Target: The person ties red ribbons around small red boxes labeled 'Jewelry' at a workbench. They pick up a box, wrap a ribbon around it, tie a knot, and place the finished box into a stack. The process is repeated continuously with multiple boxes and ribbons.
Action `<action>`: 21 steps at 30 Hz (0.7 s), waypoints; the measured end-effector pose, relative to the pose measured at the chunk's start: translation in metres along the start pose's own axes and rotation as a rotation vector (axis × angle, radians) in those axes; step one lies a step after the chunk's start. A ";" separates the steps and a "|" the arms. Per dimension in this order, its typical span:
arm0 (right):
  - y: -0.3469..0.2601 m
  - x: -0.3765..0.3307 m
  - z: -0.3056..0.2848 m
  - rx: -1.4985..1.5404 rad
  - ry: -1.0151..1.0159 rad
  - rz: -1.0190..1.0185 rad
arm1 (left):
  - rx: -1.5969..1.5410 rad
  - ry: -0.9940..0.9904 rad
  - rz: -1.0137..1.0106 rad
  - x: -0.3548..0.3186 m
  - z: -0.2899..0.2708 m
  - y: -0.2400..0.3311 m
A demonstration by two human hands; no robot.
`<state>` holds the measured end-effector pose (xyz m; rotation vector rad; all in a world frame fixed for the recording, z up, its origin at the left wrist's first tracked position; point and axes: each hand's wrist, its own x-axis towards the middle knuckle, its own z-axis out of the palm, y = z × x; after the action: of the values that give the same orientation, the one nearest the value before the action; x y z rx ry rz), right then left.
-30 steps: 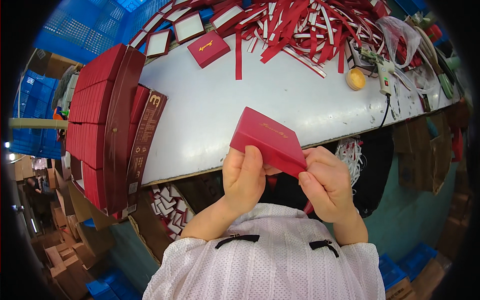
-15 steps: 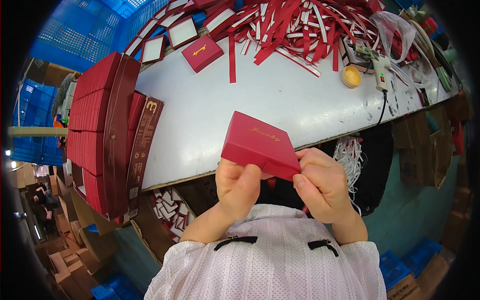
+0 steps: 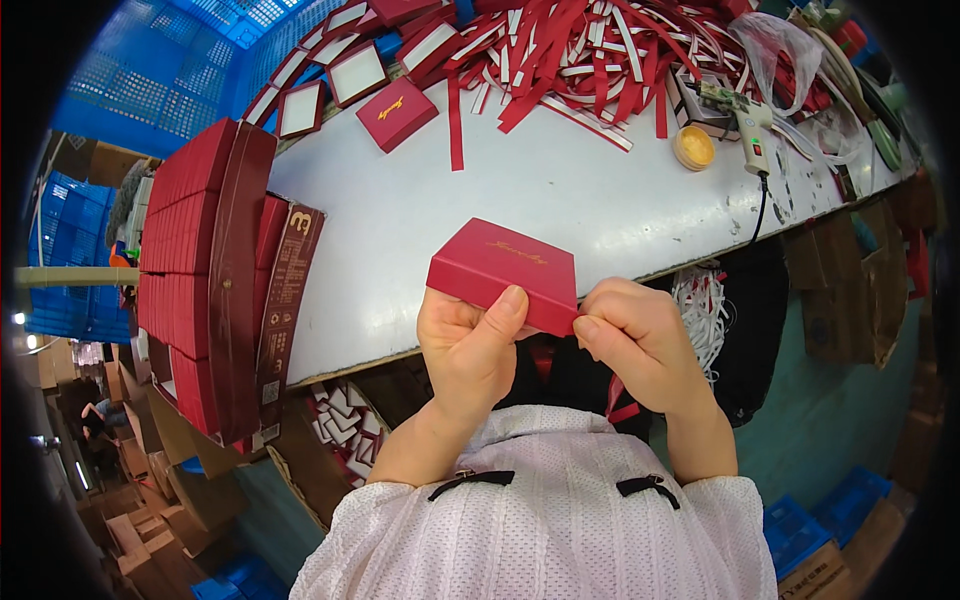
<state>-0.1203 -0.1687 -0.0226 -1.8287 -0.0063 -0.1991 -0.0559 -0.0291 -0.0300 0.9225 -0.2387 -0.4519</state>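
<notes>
A red lidded gift box (image 3: 505, 265) with gold lettering on top is tilted in front of me, over the table's near edge. My left hand (image 3: 465, 345) grips its near left side, the thumb pressed on the side wall and the fingers underneath. At the near right corner, the thumb and index finger of my right hand (image 3: 640, 340) are pinched together against the box. A red strip (image 3: 622, 408) hangs from beneath that hand; its upper part is hidden by the fingers.
The white table (image 3: 370, 230) holds stacked red boxes (image 3: 180, 240) at left and another red box (image 3: 397, 115) farther back. Beyond lie a heap of red strips (image 3: 590, 60), white-lined box parts (image 3: 357, 75), a yellow-filled pot (image 3: 693, 148) and a glue gun (image 3: 752, 135).
The box has shifted slightly left and turned a little in my hands. My right hand has moved a little left and down with its corner, and more red strip shows below it.
</notes>
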 end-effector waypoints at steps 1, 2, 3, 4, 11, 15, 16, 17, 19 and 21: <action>0.001 0.000 -0.002 0.000 -0.034 0.046 | -0.011 -0.005 0.005 0.000 -0.001 -0.001; -0.001 0.000 -0.003 0.001 -0.054 0.112 | -0.022 -0.010 0.010 -0.001 -0.002 -0.001; -0.005 0.001 -0.005 0.003 -0.073 0.181 | -0.069 0.053 -0.002 -0.001 -0.001 -0.001; -0.006 0.001 -0.007 0.005 -0.093 0.248 | -0.115 0.117 -0.013 -0.001 0.000 0.000; 0.010 -0.002 -0.017 0.182 0.126 0.074 | -0.830 0.089 -0.232 0.003 -0.031 0.007; 0.013 0.001 -0.013 0.262 0.134 0.073 | -0.868 0.056 -0.253 -0.002 -0.034 0.004; 0.013 0.001 -0.012 0.271 0.127 0.075 | -0.862 0.034 -0.265 -0.002 -0.034 0.005; 0.012 0.001 -0.012 0.279 0.120 0.077 | -0.856 0.013 -0.277 -0.003 -0.033 0.005; 0.010 -0.001 -0.013 0.233 0.145 0.064 | -0.969 0.001 -0.352 -0.003 -0.034 0.004; 0.006 -0.004 -0.012 0.206 0.166 0.050 | -1.076 -0.018 -0.420 -0.002 -0.035 0.002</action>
<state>-0.1250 -0.1817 -0.0261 -1.6010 0.1306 -0.3037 -0.0433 -0.0023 -0.0486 -0.1035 0.1947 -0.8554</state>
